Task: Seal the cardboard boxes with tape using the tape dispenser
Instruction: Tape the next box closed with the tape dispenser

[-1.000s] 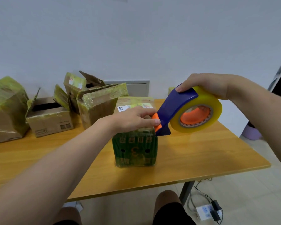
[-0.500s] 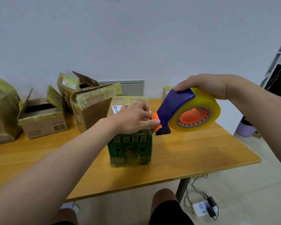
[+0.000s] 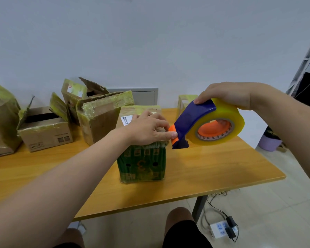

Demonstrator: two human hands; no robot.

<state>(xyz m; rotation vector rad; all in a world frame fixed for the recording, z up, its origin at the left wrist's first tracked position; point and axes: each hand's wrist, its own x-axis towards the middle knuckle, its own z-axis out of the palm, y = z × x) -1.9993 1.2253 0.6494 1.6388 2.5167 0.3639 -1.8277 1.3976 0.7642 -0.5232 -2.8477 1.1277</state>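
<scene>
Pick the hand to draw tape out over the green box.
Left hand. Its fingers pinch the tape dispenser at its orange tip, over the green box; the right hand grips the roll.

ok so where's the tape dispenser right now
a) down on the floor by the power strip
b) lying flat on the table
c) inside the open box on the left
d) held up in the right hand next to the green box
D: the right hand grips the tape dispenser from above, holding it in the air beside the top of the green box, while the left hand pinches its orange tip.
</scene>
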